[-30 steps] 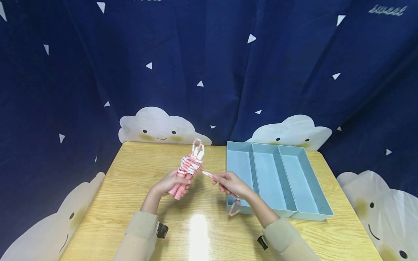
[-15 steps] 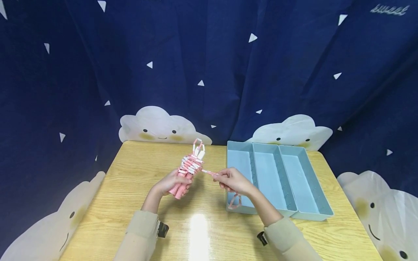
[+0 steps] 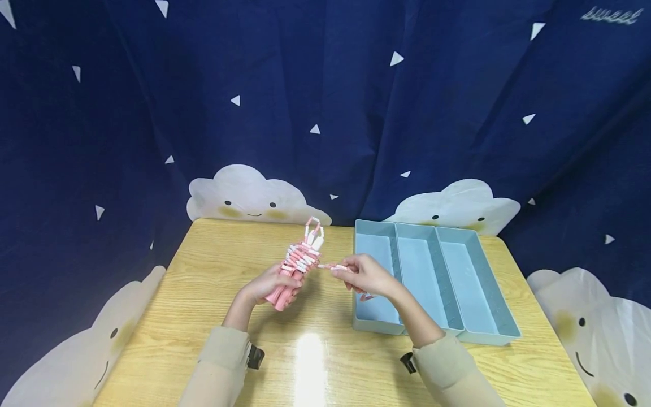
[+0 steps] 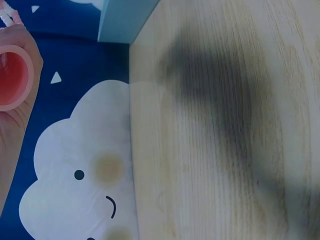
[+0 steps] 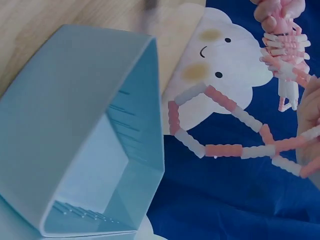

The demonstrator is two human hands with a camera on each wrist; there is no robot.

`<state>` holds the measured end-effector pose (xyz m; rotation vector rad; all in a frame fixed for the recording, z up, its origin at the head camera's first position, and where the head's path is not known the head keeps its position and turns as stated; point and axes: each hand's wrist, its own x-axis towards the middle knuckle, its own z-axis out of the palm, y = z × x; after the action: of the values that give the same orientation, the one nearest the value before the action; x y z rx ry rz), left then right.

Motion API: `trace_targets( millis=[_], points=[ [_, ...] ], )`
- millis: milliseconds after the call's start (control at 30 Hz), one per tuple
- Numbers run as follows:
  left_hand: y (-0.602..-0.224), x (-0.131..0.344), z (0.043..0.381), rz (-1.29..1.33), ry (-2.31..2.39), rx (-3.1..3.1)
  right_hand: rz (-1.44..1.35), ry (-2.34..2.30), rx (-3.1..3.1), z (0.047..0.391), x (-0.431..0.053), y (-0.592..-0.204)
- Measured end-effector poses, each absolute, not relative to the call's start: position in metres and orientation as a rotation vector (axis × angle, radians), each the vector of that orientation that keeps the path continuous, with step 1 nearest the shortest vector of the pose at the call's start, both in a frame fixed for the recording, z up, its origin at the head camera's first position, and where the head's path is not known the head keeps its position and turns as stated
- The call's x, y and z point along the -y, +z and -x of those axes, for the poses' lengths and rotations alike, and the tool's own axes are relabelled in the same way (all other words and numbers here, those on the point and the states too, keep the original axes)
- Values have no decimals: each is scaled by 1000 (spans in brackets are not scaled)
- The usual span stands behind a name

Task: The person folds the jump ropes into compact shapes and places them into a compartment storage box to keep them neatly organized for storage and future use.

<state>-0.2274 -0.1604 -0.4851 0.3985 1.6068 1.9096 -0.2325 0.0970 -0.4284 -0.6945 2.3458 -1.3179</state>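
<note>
My left hand [image 3: 268,284] grips the pink handles [image 3: 281,296] of a beaded jump rope, tilted above the table. Pink and white beaded rope [image 3: 301,258] is wound several times around them, and a loop sticks up past the white ends. In the left wrist view one handle's hollow pink end [image 4: 29,80] faces the camera. To the right, my right hand [image 3: 370,276] pinches the loose length of rope, which runs nearly level from the bundle. Below that hand, the right wrist view shows a dangling loop of the beads [image 5: 223,150].
Three long light blue bins [image 3: 376,327] stand side by side on the right of the wooden table [image 3: 213,249]; my right forearm passes over them. Behind the table hangs a dark blue curtain [image 3: 285,85] with clouds and triangles.
My right hand has moved slightly up and to the right, bringing the rope level. The loop dangling beneath it has risen and shows less. My left hand stays nearly still.
</note>
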Motion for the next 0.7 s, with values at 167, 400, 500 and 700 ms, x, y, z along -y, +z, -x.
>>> trace_targets(
  millis=[167,400,500,700],
  points=[
    [-483,158,227,-426,1861,-1611,750,-1313,-2367,235,-94,-422],
    [-481,157,224,-451,1739,-1651,988,-1198,-2471,238,-91,-418],
    [-479,157,224,-461,1699,-1643,1051,-1166,-2490,238,-90,-416],
    [-477,156,223,-499,1648,-1623,1094,-1124,-2517,238,-88,-416]
  ],
)
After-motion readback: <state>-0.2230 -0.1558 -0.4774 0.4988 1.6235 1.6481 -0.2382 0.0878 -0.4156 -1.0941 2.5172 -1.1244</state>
